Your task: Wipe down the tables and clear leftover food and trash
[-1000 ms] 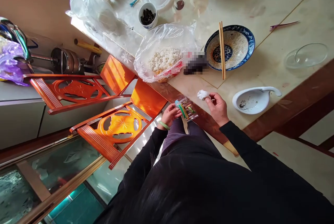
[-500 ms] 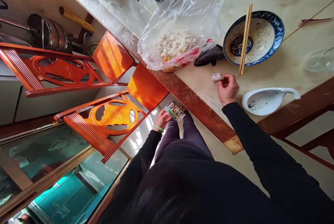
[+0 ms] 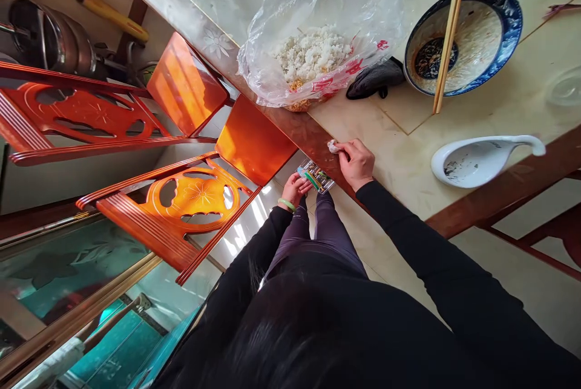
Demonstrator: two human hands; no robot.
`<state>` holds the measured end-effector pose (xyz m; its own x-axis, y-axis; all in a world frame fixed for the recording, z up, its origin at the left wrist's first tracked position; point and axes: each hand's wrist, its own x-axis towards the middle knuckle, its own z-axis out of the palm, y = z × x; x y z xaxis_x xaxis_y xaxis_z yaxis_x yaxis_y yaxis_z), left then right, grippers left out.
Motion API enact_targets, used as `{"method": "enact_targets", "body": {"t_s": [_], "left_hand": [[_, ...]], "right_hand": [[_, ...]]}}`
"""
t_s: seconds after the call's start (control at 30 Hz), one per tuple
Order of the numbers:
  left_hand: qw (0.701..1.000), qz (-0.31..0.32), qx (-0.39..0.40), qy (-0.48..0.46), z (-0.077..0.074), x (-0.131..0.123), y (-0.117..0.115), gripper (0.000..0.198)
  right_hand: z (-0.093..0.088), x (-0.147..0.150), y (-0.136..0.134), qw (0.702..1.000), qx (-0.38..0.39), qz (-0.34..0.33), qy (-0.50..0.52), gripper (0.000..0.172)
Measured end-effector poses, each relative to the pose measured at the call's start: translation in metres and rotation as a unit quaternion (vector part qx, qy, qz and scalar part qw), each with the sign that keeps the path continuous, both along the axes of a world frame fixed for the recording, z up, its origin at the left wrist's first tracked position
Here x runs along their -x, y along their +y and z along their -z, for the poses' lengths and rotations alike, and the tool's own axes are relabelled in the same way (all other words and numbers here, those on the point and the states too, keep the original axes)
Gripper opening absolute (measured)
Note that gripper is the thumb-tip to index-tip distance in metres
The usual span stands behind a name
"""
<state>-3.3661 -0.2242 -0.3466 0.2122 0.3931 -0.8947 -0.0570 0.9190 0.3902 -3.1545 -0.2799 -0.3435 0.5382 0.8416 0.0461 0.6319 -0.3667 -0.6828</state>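
Broadly, the table (image 3: 408, 180) has a brown border along its near edge. Just off that edge, the left hand (image 3: 293, 189), fingers partly curled, grips a clear pack (image 3: 324, 182) by one end: probably light, stiffish and slick, best taken by its sides. Over the border, the right hand (image 3: 358, 164), fingertips closed, pinches a white tissue (image 3: 333, 146), likely soft and easily torn, best held bunched.

Wht wad (image 3: 333, 146); blu-rimmed bowl (image 3: 483, 35)
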Motion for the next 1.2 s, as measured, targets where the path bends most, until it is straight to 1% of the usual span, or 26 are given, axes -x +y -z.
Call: {"method": "enact_targets", "body": {"t_s": [0.07, 0.13, 0.2, 0.23, 0.27, 0.3, 0.4, 0.43, 0.5, 0.53, 0.6, 0.77, 0.83, 0.87, 0.9, 0.93, 1.0, 1.1, 1.17, 1.2], "left_hand": [[1.0, 0.006, -0.003, -0.009, -0.002, 0.0, 0.002, 0.042], [1.0, 0.012, -0.006, -0.016, -0.005, -0.001, 0.005, 0.041], [1.0, 0.017, -0.004, -0.019, -0.006, -0.002, 0.006, 0.04], [1.0, 0.018, -0.003, -0.019, -0.006, -0.002, 0.007, 0.039], [1.0, 0.02, -0.001, -0.018, -0.006, -0.002, 0.008, 0.039], [1.0, 0.021, 0.002, -0.016, -0.006, -0.002, 0.008, 0.038], [1.0, 0.022, 0.005, -0.011, -0.005, -0.003, 0.009, 0.038], [1.0, 0.023, 0.005, -0.011, -0.004, -0.003, 0.009, 0.038], [1.0, 0.027, 0.004, -0.015, -0.003, -0.002, 0.009, 0.04], [0.999, 0.03, 0.004, -0.018, -0.002, -0.002, 0.009, 0.04], [0.999, 0.034, 0.002, -0.02, -0.001, -0.002, 0.008, 0.041], [0.999, 0.037, 0.001, -0.015, 0.001, -0.002, 0.008, 0.042], [0.999, 0.038, 0.001, -0.015, 0.002, -0.001, 0.008, 0.041], [0.999, 0.038, 0.001, -0.017, 0.003, 0.0, 0.008, 0.041], [0.999, 0.039, 0.001, -0.02, 0.004, 0.001, 0.008, 0.041], [0.999, 0.039, 0.002, -0.022, 0.005, 0.002, 0.008, 0.042], [0.999, 0.039, 0.005, -0.025, 0.008, 0.004, 0.008, 0.043], [0.999, 0.039, 0.011, -0.027, 0.012, 0.007, 0.006, 0.044], [0.999, 0.037, 0.012, -0.031, 0.013, 0.008, 0.005, 0.044], [0.999, 0.036, 0.012, -0.033, 0.013, 0.009, 0.004, 0.044]], "right_hand": [[-0.007, 0.016, -0.007, 1.0, 0.004, -0.025, 0.001, 0.023], [-0.013, 0.027, -0.015, 0.998, -0.003, -0.065, 0.024, 0.024], [-0.018, 0.029, -0.023, 0.994, -0.021, -0.094, 0.055, 0.024], [-0.018, 0.025, -0.027, 0.993, -0.032, -0.087, 0.067, 0.023], [-0.018, 0.018, -0.03, 0.995, -0.04, -0.062, 0.072, 0.021], [-0.015, 0.008, -0.033, 0.996, -0.044, -0.02, 0.071, 0.019], [-0.001, -0.028, -0.037, 0.991, -0.033, 0.123, 0.044, 0.011], [0.005, -0.037, -0.037, 0.987, -0.028, 0.153, 0.036, 0.01], [0.013, -0.043, -0.035, 0.984, -0.021, 0.177, 0.026, 0.01], [0.014, -0.04, -0.033, 0.985, -0.016, 0.172, 0.024, 0.011], [0.012, -0.023, -0.031, 0.99, -0.002, 0.143, 0.022, 0.015], [-0.01, 0.04, -0.034, 0.998, 0.033, 0.038, 0.035, 0.02], [-0.018, 0.053, -0.037, 0.998, 0.036, -0.016, 0.05, 0.02], [-0.019, 0.054, -0.038, 0.997, 0.033, -0.035, 0.057, 0.019], [-0.02, 0.051, -0.038, 0.997, 0.027, -0.041, 0.062, 0.019], [-0.018, 0.043, -0.036, 0.997, 0.02, -0.032, 0.062, 0.017], [-0.011, 0.016, -0.028, 0.999, 0.01, 0.028, 0.045, 0.014], [0.003, -0.027, -0.013, 0.991, 0.016, 0.13, 0.013, 0.012], [0.008, -0.037, -0.007, 0.988, 0.025, 0.15, 0.005, 0.013], [0.008, -0.034, -0.007, 0.989, 0.029, 0.142, 0.005, 0.014]]}}
